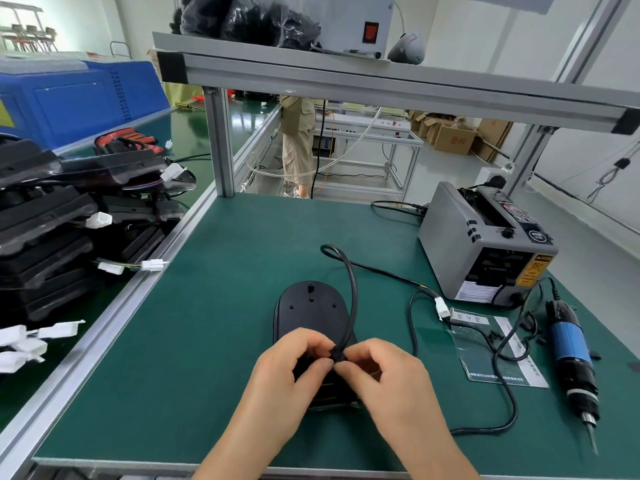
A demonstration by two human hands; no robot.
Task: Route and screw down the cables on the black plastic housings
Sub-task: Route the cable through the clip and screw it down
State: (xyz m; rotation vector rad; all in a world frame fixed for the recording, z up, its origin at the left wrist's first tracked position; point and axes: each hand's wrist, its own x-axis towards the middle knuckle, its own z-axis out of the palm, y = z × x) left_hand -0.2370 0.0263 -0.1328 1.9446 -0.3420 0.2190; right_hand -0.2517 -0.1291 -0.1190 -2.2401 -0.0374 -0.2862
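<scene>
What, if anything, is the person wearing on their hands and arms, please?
Nothing that shows. The left hand and the right hand are bare, with no gloves or rings in view. The forearms are bare too: no sleeve, watch or wrist strap appears down to the lower edge of the picture.

black housing [311, 306] flat on mat, cable [352, 299] arching over

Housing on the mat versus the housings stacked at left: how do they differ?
The housing on the mat lies alone and flat; the stacked housings are piled, overlapping. The left hand and right hand pinch its black cable; the stack's white connectors hang untouched. Both are black plastic.
</scene>
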